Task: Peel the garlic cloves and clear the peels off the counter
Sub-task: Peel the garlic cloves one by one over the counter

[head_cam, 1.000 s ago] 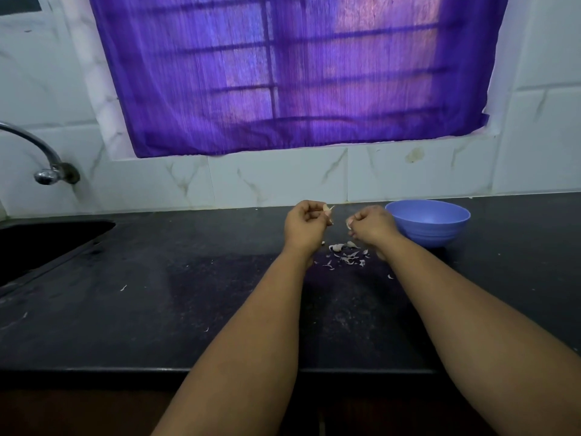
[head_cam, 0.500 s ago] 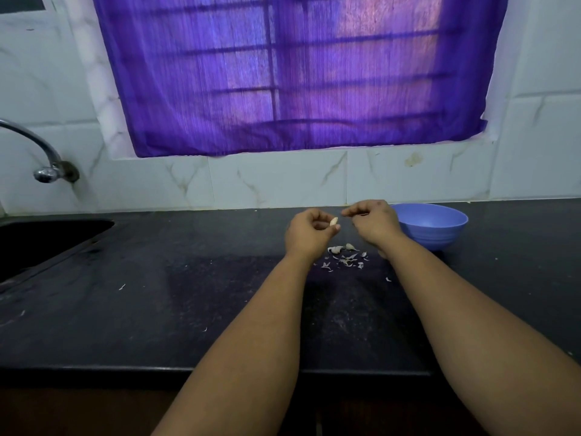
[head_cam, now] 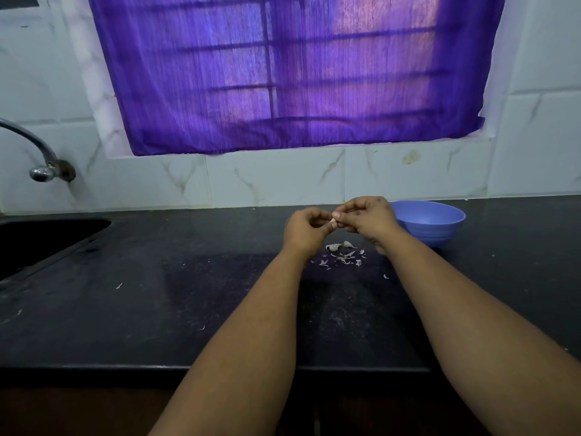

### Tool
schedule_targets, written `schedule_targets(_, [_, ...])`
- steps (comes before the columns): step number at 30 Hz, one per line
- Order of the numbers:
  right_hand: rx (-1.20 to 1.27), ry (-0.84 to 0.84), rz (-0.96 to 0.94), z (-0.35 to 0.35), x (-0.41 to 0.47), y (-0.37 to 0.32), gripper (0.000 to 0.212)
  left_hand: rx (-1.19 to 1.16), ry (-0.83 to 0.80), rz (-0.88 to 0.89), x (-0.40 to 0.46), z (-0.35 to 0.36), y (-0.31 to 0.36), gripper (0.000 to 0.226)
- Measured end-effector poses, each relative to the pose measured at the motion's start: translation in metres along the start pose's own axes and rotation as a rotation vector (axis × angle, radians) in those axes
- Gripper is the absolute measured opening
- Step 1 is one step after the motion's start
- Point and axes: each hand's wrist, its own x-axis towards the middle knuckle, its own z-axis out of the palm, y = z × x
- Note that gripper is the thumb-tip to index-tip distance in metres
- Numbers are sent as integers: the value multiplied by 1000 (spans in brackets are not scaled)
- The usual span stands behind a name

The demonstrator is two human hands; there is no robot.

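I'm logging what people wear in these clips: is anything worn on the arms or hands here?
Nothing visible. Both forearms are bare up to the frame's edge, with no sleeves showing. The left hand and right hand show no gloves, rings, watch or bracelet.

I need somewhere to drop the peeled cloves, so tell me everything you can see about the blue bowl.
The blue bowl is round, plain and matte, seemingly plastic, with faint ridges around its lower wall. It stands upright on the dark counter near the tiled back wall, just right of the right hand, which hides part of its left rim. What shows of its inside looks empty. Nothing visibly touches it except the counter.
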Motion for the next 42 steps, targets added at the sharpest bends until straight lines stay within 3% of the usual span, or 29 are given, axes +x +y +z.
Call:
schedule_targets(14, [-20, -96, 14, 1, 5, 4, 11, -75, -12, 34, 0, 2, -1, 12])
schedule_targets(21, [-95, -155, -8, 4, 5, 6, 25, -65, 14, 28, 1, 2, -2, 10])
schedule_targets(38, [-333, -52, -97, 6, 6, 5, 18, 0, 42, -65, -1, 3, 3, 28])
schedule_targets(42, [-397, 33, -104, 3, 5, 3, 16, -37, 124, -77, -2, 0, 6, 36])
